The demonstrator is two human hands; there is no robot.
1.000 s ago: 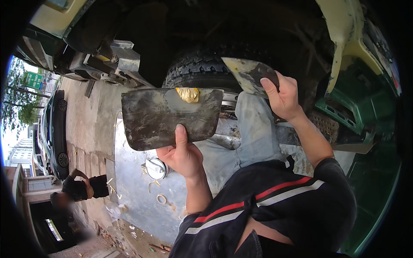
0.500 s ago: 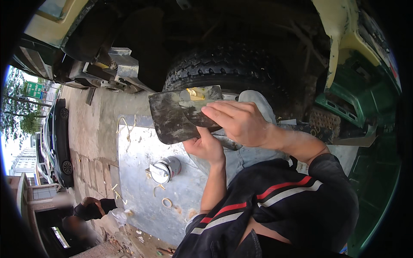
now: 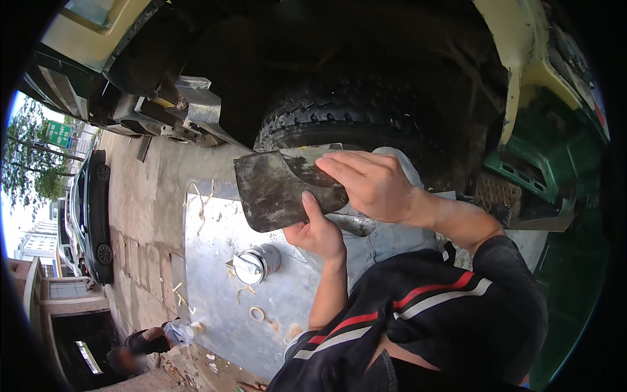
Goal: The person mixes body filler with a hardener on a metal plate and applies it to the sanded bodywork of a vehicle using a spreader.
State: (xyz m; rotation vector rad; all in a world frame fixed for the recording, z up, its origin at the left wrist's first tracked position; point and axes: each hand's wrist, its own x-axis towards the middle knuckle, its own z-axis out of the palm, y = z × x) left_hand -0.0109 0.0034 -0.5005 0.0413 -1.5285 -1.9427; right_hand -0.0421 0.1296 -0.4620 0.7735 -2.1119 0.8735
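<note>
My left hand (image 3: 318, 230) grips the lower edge of a dark, smeared rectangular mixing board (image 3: 277, 188), thumb on its face. My right hand (image 3: 373, 184) lies over the board's right part, holding a putty knife (image 3: 302, 171) whose blade rests flat against the board. The knife's handle is hidden under my fingers. Both hands are raised in front of a large black tyre (image 3: 353, 114).
A round tin with a shiny lid (image 3: 253, 264) stands on a grey metal sheet (image 3: 222, 300) on the ground, with rings and yellowish scraps around it. A vehicle's yellow and green body (image 3: 542, 124) surrounds the wheel. A crouching person (image 3: 153, 341) is at lower left; a parked car (image 3: 88, 215) beyond.
My right hand came down from the upper right with the putty knife and now presses it onto the board. The board has moved slightly right and closer to me.
</note>
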